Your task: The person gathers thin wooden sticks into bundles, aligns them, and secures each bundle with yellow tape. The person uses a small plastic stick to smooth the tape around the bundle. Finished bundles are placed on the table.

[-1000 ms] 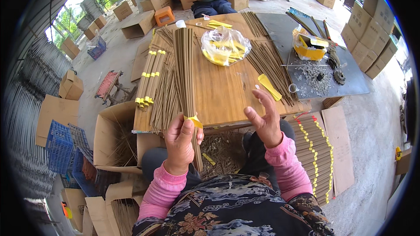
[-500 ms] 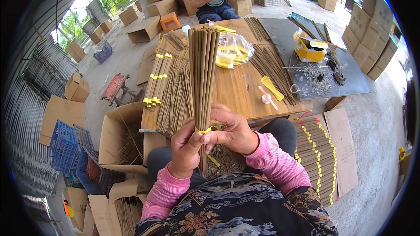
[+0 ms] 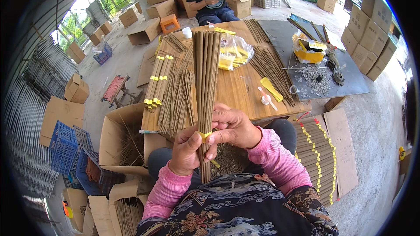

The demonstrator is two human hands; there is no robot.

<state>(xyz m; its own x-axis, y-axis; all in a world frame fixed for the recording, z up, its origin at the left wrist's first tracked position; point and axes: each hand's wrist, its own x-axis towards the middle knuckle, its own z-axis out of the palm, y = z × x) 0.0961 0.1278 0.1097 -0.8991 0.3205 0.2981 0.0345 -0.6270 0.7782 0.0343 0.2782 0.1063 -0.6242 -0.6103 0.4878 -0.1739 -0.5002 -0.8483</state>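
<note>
Wooden table behind, stick bundle upright, both hands' grip pinching its yellow band

The lower part of the stick bundle is covered by the left hand and right hand — how far the yellow band runs round it cannot be seen. The contents of the plastic bag are blurred by the film. The small parts on the grey sheet are too small to be told apart. The table is hidden at its near edge by the hands, and the cardboard box is partly covered by it — the person opposite is cut off by the top rim.
</note>
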